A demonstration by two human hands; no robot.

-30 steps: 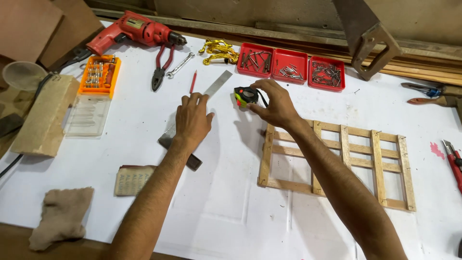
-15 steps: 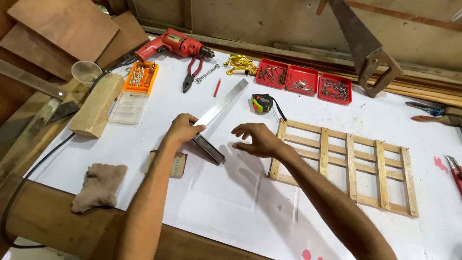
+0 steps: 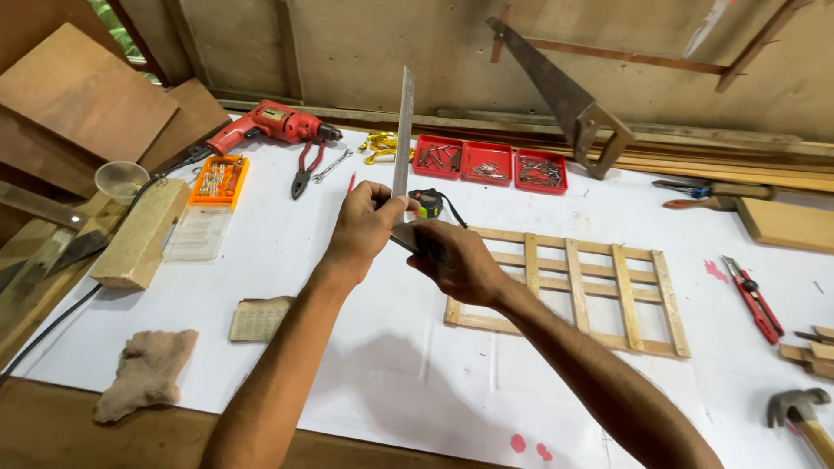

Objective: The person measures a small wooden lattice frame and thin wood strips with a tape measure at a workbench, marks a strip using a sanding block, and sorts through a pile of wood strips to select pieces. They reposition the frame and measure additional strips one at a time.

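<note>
Both hands hold a metal try square [image 3: 402, 130] above the white table top [image 3: 365, 365], its steel blade pointing straight up. My left hand [image 3: 363, 227] pinches the lower end of the blade. My right hand [image 3: 456, 259] grips the dark stock at the bottom, which is mostly hidden in the fingers. Just behind the hands lies a black and yellow tape measure [image 3: 426, 202]. To the right of my right hand a slatted wooden frame [image 3: 573, 287] lies flat on the table.
A red drill [image 3: 269, 124], pliers [image 3: 306, 167], a spanner, a red pencil and three red trays [image 3: 489, 162] of fasteners sit at the back. A hand saw [image 3: 565, 95] leans on the wall. Wood block [image 3: 139, 234], bit case, rag [image 3: 143, 373] lie left; cutters, hammer [image 3: 799, 408] right.
The try square has been lifted off the table and turned upright. My right hand has come over from the frame's edge and closed on its stock. The camera view has shifted left.
</note>
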